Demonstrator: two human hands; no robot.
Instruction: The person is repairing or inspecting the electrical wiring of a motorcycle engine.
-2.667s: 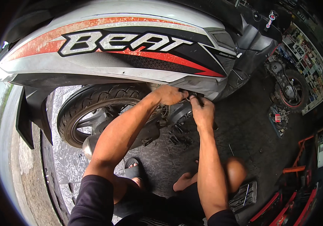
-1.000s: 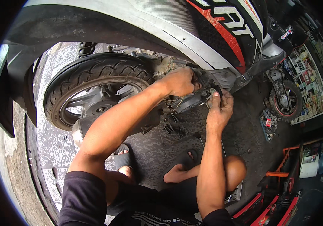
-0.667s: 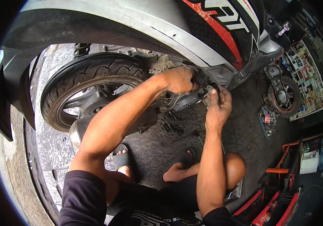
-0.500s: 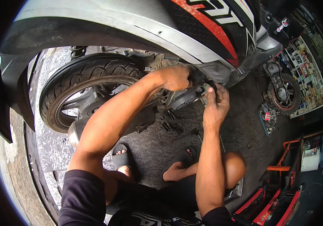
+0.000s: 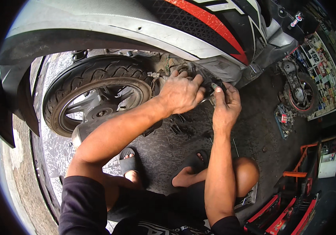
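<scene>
A scooter's white, black and red body panel (image 5: 230, 37) spans the top of the view. Below it, the rear wheel (image 5: 97, 103) with its black tyre lies to the left. My left hand (image 5: 181, 92) is in the engine area under the panel, back of the hand up, fingers bent over a part they hide. Close by on the right, my right hand (image 5: 226, 103) pinches a small part between thumb and fingers, too covered to name. Thin wires with a pale connector (image 5: 153, 74) show between the tyre and my left hand.
Dark loose pieces (image 5: 179, 127) lie on the floor below my hands. At the right are another wheel with an engine unit (image 5: 299, 88), a blue tray of parts (image 5: 284, 119) and a red jack-like frame (image 5: 289, 215). My sandalled feet (image 5: 128, 162) rest on the floor.
My left hand has shifted slightly down and turned, so its back and knuckles show more. My right hand stays almost in place, still pinching. The whole view has shifted slightly.
</scene>
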